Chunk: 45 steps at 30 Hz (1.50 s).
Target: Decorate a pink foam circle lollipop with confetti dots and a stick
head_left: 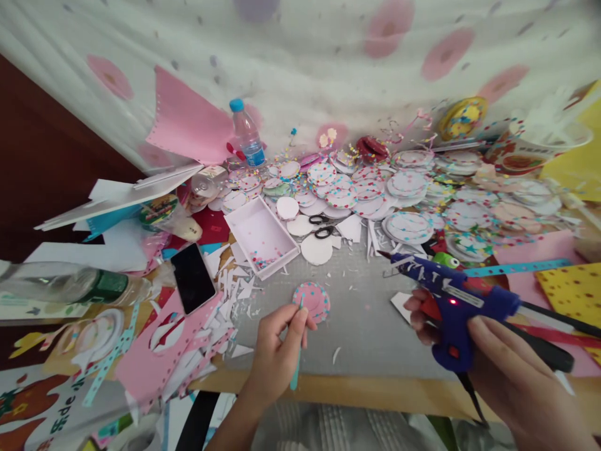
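Hands hold teal stick (297, 351) and glue gun (453, 307) over cluttered grey table (366, 326).

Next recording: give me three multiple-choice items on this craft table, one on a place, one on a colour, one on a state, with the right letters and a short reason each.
1. Where does the black phone lie?
A. left of the white tray
B. inside the tray
C. on the pink disc

2. What colour is the glue gun in the right hand?
A. yellow
B. blue
C. green

3. How does the left hand stand?
A. flat and bare on the table
B. pinching a thin teal strip
C. gripping the scissors

Answers:
1 A: the phone rests on paper scraps, left of the tray.
2 B: its body is blue, with a red light lit.
3 B: its fingers close on the strip near the disc.
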Tool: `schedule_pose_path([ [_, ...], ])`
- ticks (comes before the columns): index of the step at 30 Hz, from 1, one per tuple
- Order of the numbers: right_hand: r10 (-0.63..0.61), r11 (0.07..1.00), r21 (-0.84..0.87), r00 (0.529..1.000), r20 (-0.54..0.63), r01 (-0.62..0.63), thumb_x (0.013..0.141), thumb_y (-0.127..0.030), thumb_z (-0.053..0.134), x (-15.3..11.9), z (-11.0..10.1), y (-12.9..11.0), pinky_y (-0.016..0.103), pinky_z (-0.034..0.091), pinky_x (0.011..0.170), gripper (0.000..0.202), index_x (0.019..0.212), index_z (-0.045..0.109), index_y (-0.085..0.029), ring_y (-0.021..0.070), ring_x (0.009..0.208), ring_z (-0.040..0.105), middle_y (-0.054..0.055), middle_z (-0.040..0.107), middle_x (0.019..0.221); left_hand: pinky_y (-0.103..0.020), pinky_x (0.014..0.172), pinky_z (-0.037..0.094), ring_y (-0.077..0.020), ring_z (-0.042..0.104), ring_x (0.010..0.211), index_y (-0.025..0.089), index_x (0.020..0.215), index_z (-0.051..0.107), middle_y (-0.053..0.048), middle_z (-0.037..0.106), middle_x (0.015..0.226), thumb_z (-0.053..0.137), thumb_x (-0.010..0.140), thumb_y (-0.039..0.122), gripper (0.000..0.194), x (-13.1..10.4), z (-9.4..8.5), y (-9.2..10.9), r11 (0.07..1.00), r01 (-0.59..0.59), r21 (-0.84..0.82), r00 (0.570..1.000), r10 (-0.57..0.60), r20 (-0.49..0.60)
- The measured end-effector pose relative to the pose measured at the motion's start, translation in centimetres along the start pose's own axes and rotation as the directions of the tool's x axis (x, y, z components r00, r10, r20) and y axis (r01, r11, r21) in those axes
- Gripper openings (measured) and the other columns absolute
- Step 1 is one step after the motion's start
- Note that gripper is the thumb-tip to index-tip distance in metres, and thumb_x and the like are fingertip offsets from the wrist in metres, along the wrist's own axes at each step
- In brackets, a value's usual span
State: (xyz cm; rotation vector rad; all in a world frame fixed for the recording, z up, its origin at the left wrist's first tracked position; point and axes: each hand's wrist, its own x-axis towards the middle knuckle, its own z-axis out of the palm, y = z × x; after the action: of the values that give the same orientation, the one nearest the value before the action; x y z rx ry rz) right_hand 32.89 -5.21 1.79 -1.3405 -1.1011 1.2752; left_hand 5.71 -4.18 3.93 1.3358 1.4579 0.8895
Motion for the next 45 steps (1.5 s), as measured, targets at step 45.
schedule_pose_path([
  [45, 0.133, 0.982, -0.128, 0.99, -0.044, -0.138, 0.083, -0.053, 0.054, -3.5, 3.9, 0.2, 0.027, 0.049, 0.049, 0.037, 0.076, 0.068, -0.02, 0.0194, 0.06, 0.061, 0.007, 0.068, 0.069, -0.028, 0.063, 0.033, -0.0134, 0.048, 0.061, 0.018, 0.063, 0.05, 0.0, 0.048, 0.058, 0.037, 0.096, 0.027, 0.036, -0.2, 1.6, 1.8, 0.954, -0.273, 0.127, 0.958, 0.257, 0.128],
])
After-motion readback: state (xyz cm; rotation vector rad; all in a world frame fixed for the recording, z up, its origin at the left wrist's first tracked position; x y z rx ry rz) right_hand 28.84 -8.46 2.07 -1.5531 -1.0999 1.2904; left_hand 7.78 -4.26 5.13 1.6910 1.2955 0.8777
